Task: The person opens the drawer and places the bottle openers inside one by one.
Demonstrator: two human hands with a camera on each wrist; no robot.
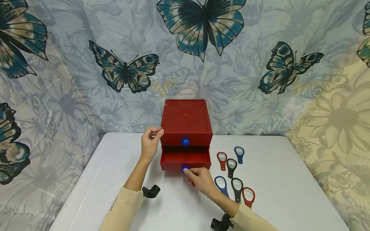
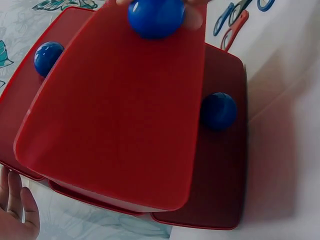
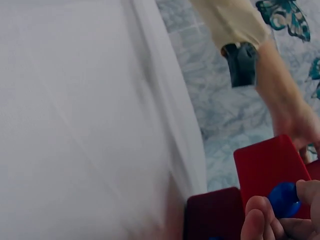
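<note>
Cabinet: the red cabinet (image 1: 186, 117) stands on the white table (image 1: 277, 186), in front of the hung cloth (image 1: 202, 80) with its butterflies (image 1: 125, 74).
Middle drawer: the middle drawer (image 2: 112, 115) juts out towards the person, part of its red inside showing from above.
Other drawers: the top drawer (image 1: 170, 140) sits well back, as does the bottom drawer (image 2: 220, 170), which I make out from the left wrist; both have round blue knobs.
Right hand: the right hand (image 1: 200, 179) has thumb and fingers pinched on the middle drawer's blue knob (image 2: 156, 19).
Left hand: the left hand (image 1: 150, 144) touches the cabinet's left side near the upper front corner, fingers relaxed rather than wrapped round anything.
Openers, upper three: beside the cabinet, on the right hand's side, lie a red opener (image 1: 223, 166), a black opener (image 1: 230, 173) and a blue opener (image 1: 240, 160).
Openers, lower three: nearer the person lie another blue, black and red one, the blue closest to the right hand, the right forearm partly covering their handle ends.
Sleeves: beige sleeves (image 1: 122, 208) on both arms, a black mount (image 1: 151, 192) by each wrist.
</note>
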